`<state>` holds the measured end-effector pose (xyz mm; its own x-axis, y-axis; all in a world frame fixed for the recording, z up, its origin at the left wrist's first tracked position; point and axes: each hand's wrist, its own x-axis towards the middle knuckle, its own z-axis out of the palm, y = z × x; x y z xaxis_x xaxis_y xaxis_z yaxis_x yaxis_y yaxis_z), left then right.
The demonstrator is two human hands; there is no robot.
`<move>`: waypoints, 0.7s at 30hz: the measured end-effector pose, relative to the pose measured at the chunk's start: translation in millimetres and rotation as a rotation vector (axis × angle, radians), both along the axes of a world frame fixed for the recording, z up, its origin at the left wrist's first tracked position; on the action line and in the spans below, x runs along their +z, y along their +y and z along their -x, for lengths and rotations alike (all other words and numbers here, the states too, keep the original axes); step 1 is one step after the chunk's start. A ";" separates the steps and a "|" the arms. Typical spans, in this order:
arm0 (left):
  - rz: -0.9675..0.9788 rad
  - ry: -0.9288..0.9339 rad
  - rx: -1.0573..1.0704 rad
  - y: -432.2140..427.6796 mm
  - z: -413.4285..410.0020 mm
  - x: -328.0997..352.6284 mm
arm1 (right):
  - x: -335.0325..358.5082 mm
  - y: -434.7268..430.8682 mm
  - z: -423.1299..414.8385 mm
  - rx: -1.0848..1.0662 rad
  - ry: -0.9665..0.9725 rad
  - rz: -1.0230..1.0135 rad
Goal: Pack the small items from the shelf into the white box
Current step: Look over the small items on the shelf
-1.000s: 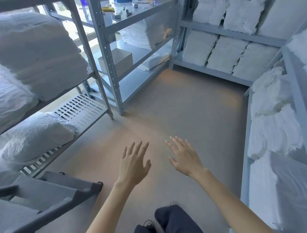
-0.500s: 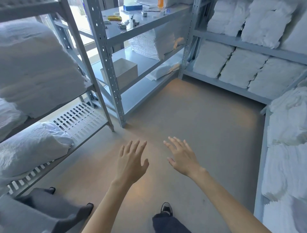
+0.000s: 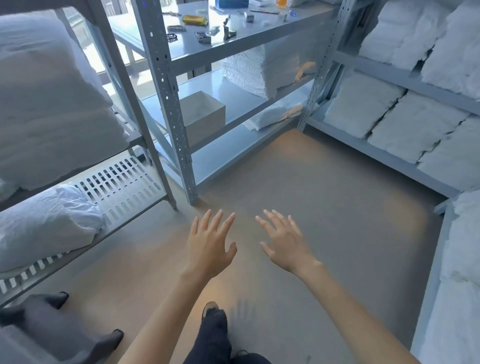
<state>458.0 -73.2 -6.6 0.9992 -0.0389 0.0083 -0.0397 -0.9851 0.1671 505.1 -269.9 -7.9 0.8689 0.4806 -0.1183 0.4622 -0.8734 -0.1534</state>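
- Both bare forearms are stretched forward and downward over the floor (image 3: 350,207), entering from the lower edge of the view.
- The left hand (image 3: 210,244) is seen from the back, palm down, with four fingers straight and spread and the thumb out to the right. Nothing is grasped.
- The right hand (image 3: 285,243) is held just beside the left but apart from it, also palm down, with its fingers straight and fanned toward the upper left. It is likewise released and empty.
- No rack or object is touched by either hand.
- One white box (image 3: 205,114) is set on the middle board of the grey rack ahead, partly hidden by the perforated post (image 3: 168,104).
- The small items (image 3: 226,31) are scattered on the shelf (image 3: 259,39) above the box, well apart from both hands.
- Among them can be counted one yellow packet (image 3: 194,19), one blue box (image 3: 228,3) cut by the top edge, one silver block (image 3: 249,17), one metal clip (image 3: 202,36) and two beaded loops (image 3: 176,28). The rest are too small to be told.
- One tall stack of white fabric (image 3: 259,67) is placed on the middle board, to the right of the white box.
- Three white bundles (image 3: 413,124) are lined up on the low board of the rack at the right.
- One dark shoe (image 3: 211,309) is seen between the forearms, with a dark trouser leg below it.
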 end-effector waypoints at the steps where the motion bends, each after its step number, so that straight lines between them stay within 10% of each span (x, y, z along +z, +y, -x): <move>1: -0.009 0.012 -0.003 2.3 -11.8 -2.5 | -1.8 2.5 -12.1 0.001 0.006 0.000; 21: 0.030 -0.050 -0.043 79.1 -294.8 23.6 | 24.6 77.2 -283.8 -0.080 -0.078 -0.095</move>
